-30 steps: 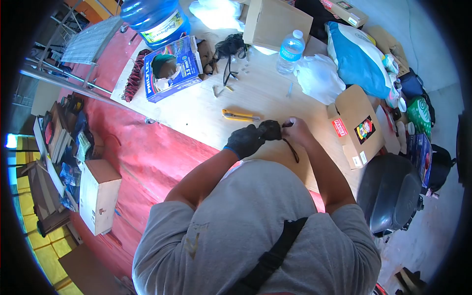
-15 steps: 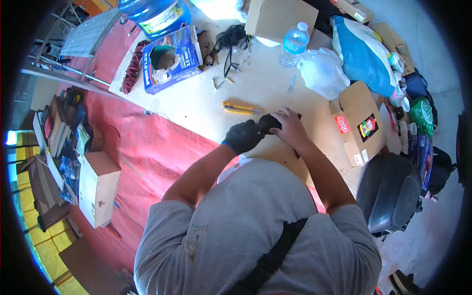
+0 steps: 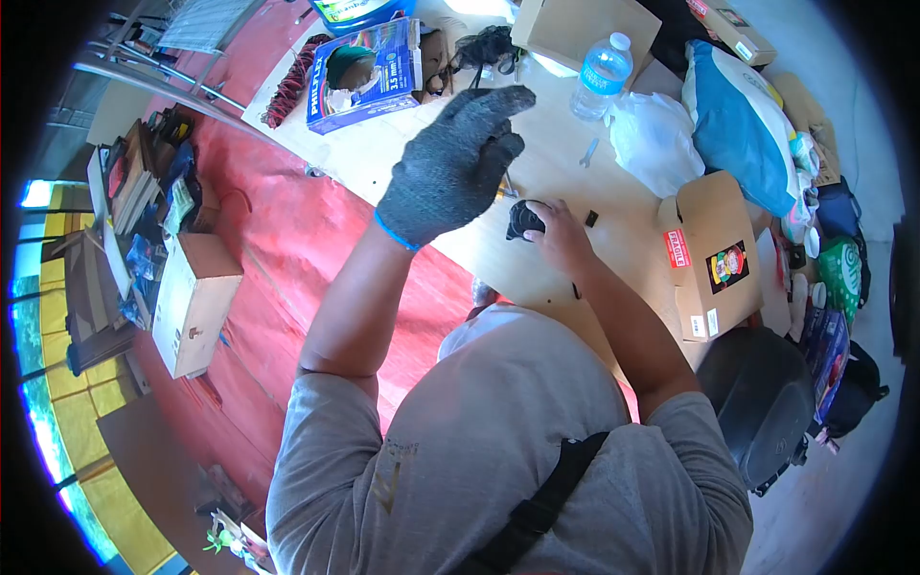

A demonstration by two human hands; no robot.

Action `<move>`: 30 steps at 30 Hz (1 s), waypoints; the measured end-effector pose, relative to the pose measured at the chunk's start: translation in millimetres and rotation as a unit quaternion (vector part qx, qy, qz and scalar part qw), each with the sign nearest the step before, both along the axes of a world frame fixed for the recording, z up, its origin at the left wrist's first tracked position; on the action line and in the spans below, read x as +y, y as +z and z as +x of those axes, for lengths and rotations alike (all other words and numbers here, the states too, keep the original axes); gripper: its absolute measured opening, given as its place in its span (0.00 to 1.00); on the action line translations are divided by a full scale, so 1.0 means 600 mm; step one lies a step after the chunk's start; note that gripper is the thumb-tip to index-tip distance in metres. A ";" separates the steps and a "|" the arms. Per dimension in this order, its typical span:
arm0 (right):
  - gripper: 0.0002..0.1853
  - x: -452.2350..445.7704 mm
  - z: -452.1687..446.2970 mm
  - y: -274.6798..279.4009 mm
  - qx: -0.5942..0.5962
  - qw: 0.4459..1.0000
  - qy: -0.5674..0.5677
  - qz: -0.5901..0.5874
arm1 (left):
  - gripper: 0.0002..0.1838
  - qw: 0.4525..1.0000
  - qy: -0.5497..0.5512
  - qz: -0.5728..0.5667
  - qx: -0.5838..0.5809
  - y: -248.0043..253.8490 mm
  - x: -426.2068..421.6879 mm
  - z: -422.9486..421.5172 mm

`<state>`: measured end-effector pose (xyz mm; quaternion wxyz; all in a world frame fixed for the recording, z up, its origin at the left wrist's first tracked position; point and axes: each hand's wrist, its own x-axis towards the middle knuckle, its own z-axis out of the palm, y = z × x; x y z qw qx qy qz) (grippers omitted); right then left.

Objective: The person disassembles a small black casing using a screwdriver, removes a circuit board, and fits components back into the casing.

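My left hand [image 3: 450,168], in a dark knitted glove with a blue cuff edge, is raised above the table. Its index finger stretches to the right, apart from the thumb, and I see nothing held. My bare right hand [image 3: 563,238] grips a black rounded object [image 3: 523,220] on the tabletop; its exact kind is unclear. To the right of those fingers lies a small black piece [image 3: 591,218]. A yellow utility knife [image 3: 508,188] is mostly hidden behind the gloved hand.
On the pale table [image 3: 613,278] stand a blue box [image 3: 369,81], a water bottle [image 3: 604,77], a white plastic bag [image 3: 652,139] and an open cardboard box [image 3: 709,259]. A small wrench [image 3: 588,151] lies there too. A black case [image 3: 757,402] is at the right.
My left hand has lifted away from the black object and risen up and left, covering the utility knife. My right hand stays on the object; the small black piece now shows. The view has shifted slightly.
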<state>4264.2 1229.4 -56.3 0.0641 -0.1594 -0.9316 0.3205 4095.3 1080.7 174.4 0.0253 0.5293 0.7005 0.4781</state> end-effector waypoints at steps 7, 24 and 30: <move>0.31 0.010 -0.003 0.012 -0.044 0.999 0.026 -0.007 | 0.21 0.999 0.033 -0.004 0.041 -0.061 0.018 0.041; 0.32 0.012 -0.006 0.010 -0.064 0.997 0.037 0.023 | 0.23 0.997 0.010 -0.013 0.077 -0.101 0.027 0.032; 0.32 0.013 -0.006 0.007 -0.061 0.997 0.036 0.017 | 0.26 0.998 -0.061 -0.029 -0.011 -0.083 0.028 0.051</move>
